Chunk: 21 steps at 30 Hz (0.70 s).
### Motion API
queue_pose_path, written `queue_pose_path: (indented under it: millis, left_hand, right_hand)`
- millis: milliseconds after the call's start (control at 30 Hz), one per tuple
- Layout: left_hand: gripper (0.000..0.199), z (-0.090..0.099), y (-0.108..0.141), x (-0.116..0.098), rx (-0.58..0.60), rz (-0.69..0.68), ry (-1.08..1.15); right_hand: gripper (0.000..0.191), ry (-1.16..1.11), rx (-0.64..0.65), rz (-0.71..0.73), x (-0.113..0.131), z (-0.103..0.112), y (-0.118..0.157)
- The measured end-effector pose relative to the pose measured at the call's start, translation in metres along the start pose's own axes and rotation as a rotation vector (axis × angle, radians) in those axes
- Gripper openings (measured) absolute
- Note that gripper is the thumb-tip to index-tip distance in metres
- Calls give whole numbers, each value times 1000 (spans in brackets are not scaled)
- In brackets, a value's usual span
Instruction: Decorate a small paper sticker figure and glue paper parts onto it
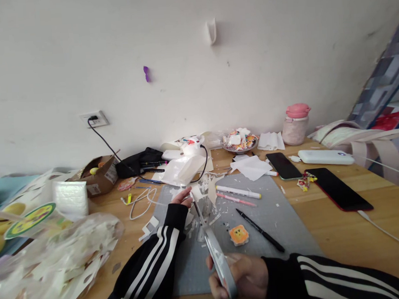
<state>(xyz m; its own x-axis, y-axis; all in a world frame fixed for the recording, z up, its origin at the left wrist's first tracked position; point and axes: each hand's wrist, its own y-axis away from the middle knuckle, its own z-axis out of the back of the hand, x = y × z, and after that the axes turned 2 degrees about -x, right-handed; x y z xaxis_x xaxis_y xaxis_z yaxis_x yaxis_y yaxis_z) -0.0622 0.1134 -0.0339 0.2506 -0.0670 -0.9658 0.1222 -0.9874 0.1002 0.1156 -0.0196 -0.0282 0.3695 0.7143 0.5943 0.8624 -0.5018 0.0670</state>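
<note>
My right hand [239, 273] is wrapped around the grey handles of a pair of scissors [215, 248], low over the front of the grey cutting mat [269, 190]. The blades point away from me, toward the paper scraps [208, 189]. Beside the blade tips, my left hand [182, 197] reaches over the scraps with its fingers stretched out; the sleeve hides part of it. I cannot tell whether it touches any paper. To the right of the scissors lie a small orange cut-out with a face [239, 235] and a black pen [260, 230].
A white marker [238, 192] and a pink pen [236, 199] lie on the mat. Two phones [283, 166], a power bank [325, 157] and a pink-lidded bottle [296, 124] stand right. A clear bag of scraps [67, 261] and a cardboard box [99, 176] are left.
</note>
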Motion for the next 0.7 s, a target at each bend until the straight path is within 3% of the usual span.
queue_pose_path:
  millis: [700]
  left_hand:
    - [43,-2,4,-5,-29,8,-31]
  right_hand:
    - [34,57,12,-10,-7,10,-2]
